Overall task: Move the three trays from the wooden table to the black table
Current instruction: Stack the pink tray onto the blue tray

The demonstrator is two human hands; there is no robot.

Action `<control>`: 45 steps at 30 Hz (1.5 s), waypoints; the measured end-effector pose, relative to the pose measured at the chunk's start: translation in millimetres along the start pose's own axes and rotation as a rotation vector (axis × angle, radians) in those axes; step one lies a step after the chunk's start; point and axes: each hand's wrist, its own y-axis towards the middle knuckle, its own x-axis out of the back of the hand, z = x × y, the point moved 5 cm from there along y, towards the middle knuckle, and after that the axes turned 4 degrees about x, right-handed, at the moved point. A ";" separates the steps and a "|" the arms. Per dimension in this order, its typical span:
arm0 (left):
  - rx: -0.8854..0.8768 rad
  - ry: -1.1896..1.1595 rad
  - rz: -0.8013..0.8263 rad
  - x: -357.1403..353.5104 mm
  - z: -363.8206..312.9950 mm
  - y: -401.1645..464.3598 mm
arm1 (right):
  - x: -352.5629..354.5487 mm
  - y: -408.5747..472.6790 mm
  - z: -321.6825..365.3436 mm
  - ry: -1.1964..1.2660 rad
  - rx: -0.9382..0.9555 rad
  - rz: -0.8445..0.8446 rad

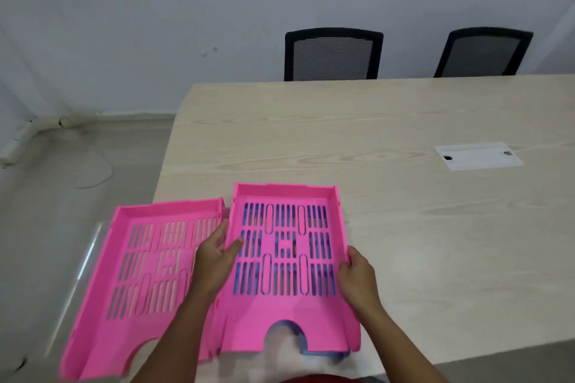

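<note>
Two pink slotted trays lie on the light wooden table (404, 196). The left pink tray (137, 286) sits at the table's near left corner, overhanging the edge. The right pink tray (287, 264) rests on top of a blue tray (323, 354), which shows only through the slots and at the front edge. My left hand (214, 261) grips the right pink tray's left wall, thumb inside. My right hand (357, 277) holds its right wall. The black table is not in view.
Two black mesh chairs (331, 54) (482, 53) stand behind the table's far edge. A white cable hatch (477, 156) is set into the tabletop at the right. Grey floor (77, 196) and a white wall lie to the left.
</note>
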 end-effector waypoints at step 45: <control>-0.077 0.008 0.110 -1.3 -21.0 30.9 | -4.4 -12.8 -0.4 0.043 -0.063 -0.114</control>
